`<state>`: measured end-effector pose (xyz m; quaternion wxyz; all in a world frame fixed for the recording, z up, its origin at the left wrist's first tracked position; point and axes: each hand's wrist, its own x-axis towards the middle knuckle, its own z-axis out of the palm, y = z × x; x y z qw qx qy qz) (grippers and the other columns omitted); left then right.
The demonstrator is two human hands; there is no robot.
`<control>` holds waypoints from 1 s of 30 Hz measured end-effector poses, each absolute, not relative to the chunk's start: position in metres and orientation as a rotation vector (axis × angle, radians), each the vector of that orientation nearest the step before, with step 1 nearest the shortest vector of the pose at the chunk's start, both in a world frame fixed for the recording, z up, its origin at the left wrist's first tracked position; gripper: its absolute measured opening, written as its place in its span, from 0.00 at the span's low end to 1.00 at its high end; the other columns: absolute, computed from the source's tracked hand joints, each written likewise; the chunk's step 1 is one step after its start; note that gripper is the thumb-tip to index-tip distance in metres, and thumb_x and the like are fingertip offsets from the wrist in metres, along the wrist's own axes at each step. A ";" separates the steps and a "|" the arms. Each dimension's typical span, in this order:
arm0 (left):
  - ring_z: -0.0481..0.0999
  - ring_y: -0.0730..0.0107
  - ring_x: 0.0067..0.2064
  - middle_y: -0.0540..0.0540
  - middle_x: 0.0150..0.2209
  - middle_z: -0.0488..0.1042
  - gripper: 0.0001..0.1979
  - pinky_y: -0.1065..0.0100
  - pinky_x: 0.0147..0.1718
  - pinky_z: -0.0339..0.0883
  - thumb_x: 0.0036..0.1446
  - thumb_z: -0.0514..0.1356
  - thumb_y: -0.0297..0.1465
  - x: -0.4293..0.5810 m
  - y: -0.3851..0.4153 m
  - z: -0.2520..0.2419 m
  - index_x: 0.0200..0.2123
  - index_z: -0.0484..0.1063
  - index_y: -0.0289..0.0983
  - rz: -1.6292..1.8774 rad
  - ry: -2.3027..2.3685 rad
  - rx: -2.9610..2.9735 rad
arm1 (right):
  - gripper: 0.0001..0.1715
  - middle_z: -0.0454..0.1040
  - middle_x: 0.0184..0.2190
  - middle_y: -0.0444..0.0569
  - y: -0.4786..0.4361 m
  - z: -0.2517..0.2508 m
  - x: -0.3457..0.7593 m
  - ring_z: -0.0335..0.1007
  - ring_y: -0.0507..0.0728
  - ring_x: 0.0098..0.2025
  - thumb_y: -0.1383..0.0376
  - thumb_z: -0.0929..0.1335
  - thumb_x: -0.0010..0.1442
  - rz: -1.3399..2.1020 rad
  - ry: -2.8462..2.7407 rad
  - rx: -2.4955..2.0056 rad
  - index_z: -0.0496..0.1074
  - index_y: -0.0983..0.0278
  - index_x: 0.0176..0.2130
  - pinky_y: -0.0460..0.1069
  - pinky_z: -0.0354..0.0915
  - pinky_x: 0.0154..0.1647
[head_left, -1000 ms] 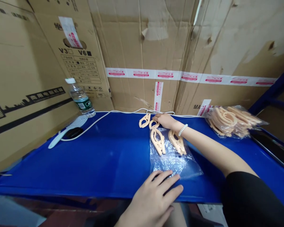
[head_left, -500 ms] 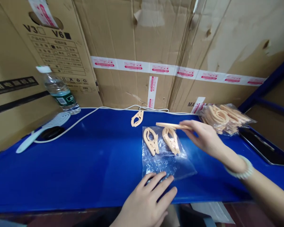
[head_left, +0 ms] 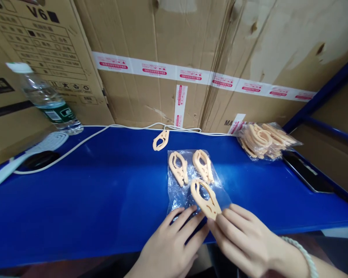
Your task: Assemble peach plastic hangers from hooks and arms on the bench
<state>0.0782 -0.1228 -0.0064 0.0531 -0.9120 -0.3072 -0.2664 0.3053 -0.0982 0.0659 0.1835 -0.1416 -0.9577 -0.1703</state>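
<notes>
My right hand (head_left: 246, 239) pinches the lower end of a peach folded hanger (head_left: 204, 197), which it holds tilted above a clear plastic bag (head_left: 176, 195). On the bag's upper half show two more folded hangers, a left one (head_left: 178, 168) and a right one (head_left: 203, 166). With its fingers stretched out, my left hand (head_left: 174, 243) lies flat at the bag's near edge, close beside the held hanger. A single folded hanger (head_left: 161, 140) rests farther back on the blue table, near the white cable.
A bagged pile of hangers (head_left: 266, 141) sits at the back right beside a dark phone-like slab (head_left: 307, 172). To the left are a water bottle (head_left: 50, 104), a pale brush-like tool (head_left: 43, 144) and a black object (head_left: 40, 159). Cardboard boxes (head_left: 133, 96) wall the back; a white cable (head_left: 95, 139) runs along them.
My right hand has brought its hanger from beyond the bag toward me and down, beside my left hand. My left hand stays at the bag's near edge. The view has shifted to the right.
</notes>
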 end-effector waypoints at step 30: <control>0.57 0.56 0.70 0.50 0.72 0.58 0.26 0.51 0.67 0.57 0.69 0.56 0.39 0.072 -0.127 -0.003 0.67 0.60 0.43 -0.636 -1.041 -3.067 | 0.21 0.72 0.56 0.55 0.141 0.070 0.158 0.73 0.62 0.54 0.64 0.71 0.67 -0.358 -2.968 -0.714 0.70 0.66 0.57 0.58 0.73 0.52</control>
